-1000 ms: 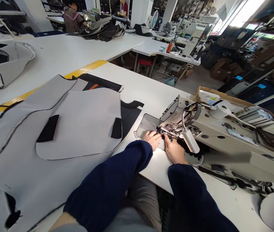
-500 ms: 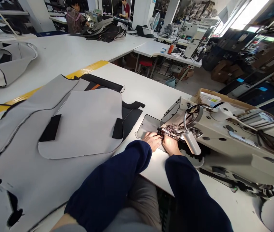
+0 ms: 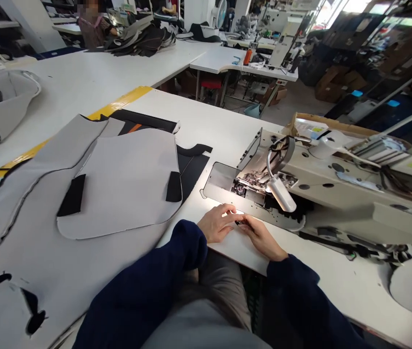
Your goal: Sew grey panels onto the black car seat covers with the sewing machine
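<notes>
Close together at the table's front edge, in front of the sewing machine [image 3: 336,184], are both of my hands. My right hand [image 3: 262,237] is closed, its thumb and fingers pinching a small dark part [image 3: 238,222] that is mostly hidden. Bent inward, the fingers of my left hand [image 3: 216,224] meet the right fingertips and close on the same part. Just beyond them, the machine's bed [image 3: 223,196] has an uncovered opening showing the metal hook mechanism [image 3: 240,187]. A lit lamp [image 3: 281,193] shines down beside the needle area.
Large grey fabric panels [image 3: 133,184] with black patches lie to my left. Yellow tape [image 3: 118,104] crosses the white table [image 3: 198,114]. A cardboard box [image 3: 295,125] stands behind the machine. Farther off are stacked dark pieces [image 3: 144,41] and a person at another machine.
Both hands have drawn back from under the machine head toward me and come together around the small dark part. The hook opening is now uncovered to view. The camera view has shifted slightly.
</notes>
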Motion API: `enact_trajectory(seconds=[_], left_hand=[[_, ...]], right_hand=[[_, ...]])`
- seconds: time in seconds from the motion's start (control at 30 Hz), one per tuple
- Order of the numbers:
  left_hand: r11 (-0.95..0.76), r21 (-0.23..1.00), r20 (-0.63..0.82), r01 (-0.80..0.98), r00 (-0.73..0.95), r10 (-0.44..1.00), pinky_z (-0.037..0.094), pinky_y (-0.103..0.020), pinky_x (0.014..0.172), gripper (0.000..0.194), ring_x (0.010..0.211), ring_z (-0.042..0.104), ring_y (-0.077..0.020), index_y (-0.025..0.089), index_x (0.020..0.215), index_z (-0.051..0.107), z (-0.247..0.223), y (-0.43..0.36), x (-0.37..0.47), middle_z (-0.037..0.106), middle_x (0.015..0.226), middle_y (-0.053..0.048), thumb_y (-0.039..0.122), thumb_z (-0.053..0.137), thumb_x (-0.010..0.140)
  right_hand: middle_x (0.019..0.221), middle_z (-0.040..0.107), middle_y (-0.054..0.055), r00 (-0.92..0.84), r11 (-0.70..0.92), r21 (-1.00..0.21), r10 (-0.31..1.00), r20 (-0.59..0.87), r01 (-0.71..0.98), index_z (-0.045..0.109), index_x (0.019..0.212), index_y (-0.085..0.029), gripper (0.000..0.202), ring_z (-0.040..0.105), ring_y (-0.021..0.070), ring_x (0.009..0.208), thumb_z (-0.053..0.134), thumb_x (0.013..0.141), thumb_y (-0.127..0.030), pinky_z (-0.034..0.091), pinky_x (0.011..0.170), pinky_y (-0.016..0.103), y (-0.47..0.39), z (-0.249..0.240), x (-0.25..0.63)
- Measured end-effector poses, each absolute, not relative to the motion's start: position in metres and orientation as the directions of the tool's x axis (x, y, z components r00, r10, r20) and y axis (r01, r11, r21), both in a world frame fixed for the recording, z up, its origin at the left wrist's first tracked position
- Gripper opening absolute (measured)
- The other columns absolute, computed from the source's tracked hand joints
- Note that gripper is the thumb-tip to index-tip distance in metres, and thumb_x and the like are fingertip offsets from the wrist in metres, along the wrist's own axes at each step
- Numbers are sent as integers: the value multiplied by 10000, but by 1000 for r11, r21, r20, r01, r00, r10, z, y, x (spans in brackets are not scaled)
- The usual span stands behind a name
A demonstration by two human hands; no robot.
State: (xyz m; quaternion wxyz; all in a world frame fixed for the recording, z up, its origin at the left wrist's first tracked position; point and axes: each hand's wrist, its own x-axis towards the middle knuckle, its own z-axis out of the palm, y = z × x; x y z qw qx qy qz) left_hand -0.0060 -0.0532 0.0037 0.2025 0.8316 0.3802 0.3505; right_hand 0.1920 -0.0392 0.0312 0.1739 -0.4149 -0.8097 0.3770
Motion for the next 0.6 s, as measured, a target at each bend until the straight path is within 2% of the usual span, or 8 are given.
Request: enact_trajectory(seconds=[0.1, 0.17, 0.27, 0.33, 0.4, 0.47, 0.53, 0.6], left_hand=[[-682, 541, 389, 492, 573, 722, 451, -303, 890, 220, 992, 518, -177, 192, 1036, 609, 8, -59, -2, 527, 1101, -79, 160, 490, 854], [-675, 538, 366, 505, 581, 727, 449, -284, 874, 194, 974, 522, -168, 180, 988, 611, 8, -61, -1, 543, 1043, -75, 149, 464, 866], [-641, 560, 361, 525, 542, 759, 440, -291, 870, 182, 934, 548, -161, 181, 987, 602, 8, -65, -2, 579, 1000, -69, 202, 445, 898], [-619, 578, 367, 532, 508, 779, 423, -323, 887, 169, 871, 571, -160, 182, 976, 594, 10, -67, -2, 611, 962, -62, 253, 458, 906], [-604, 596, 377, 529, 479, 793, 397, -348, 924, 142, 826, 585, -156, 183, 947, 584, 14, -69, -1, 632, 925, -51, 253, 474, 891], [-604, 609, 396, 514, 463, 793, 373, -354, 960, 118, 842, 589, -155, 187, 913, 569, 19, -71, 0, 639, 906, -39, 201, 465, 858], [-613, 612, 413, 500, 460, 786, 355, -351, 984, 146, 884, 585, -157, 191, 894, 552, 25, -73, -1, 638, 903, -33, 149, 440, 810], [-621, 601, 423, 502, 460, 781, 344, -350, 993, 164, 885, 578, -156, 189, 881, 532, 30, -74, -4, 629, 900, -32, 134, 433, 763]], right_hand=[[898, 624, 42, -593, 272, -812, 798, -110, 516, 576, 1045, -179, 319, 568, 176, 829, 416, 924, -428, 457, 778, 286, -56, 34, 197], [935, 623, 61, -540, 283, -752, 834, -114, 596, 541, 1175, -174, 421, 575, 190, 843, 445, 904, -482, 465, 789, 310, -61, 29, 210], [1101, 586, 150, -406, 364, -515, 913, 33, 776, 536, 1213, -151, 566, 550, 277, 1003, 521, 835, -571, 430, 893, 435, -67, 22, 231], [1224, 528, 186, -324, 368, -467, 930, 177, 804, 573, 1159, -155, 524, 503, 316, 1106, 519, 839, -566, 385, 946, 492, -75, 24, 233], [1289, 491, 170, -262, 314, -663, 948, 180, 680, 542, 1212, -187, 459, 547, 268, 1050, 476, 886, -502, 439, 887, 442, -86, 30, 222], [1275, 504, 145, -303, 146, -909, 953, 23, 390, 431, 1332, -226, 486, 606, 193, 868, 476, 900, -444, 494, 712, 345, -95, 36, 202], [1163, 571, 119, -433, -97, -989, 891, -138, 114, 360, 1378, -226, 583, 614, 165, 755, 550, 862, -418, 476, 595, 292, -100, 38, 182], [927, 632, 74, -507, -258, -966, 835, -213, -19, 473, 1263, -167, 524, 599, 153, 681, 609, 822, -416, 449, 557, 267, -100, 35, 168]])
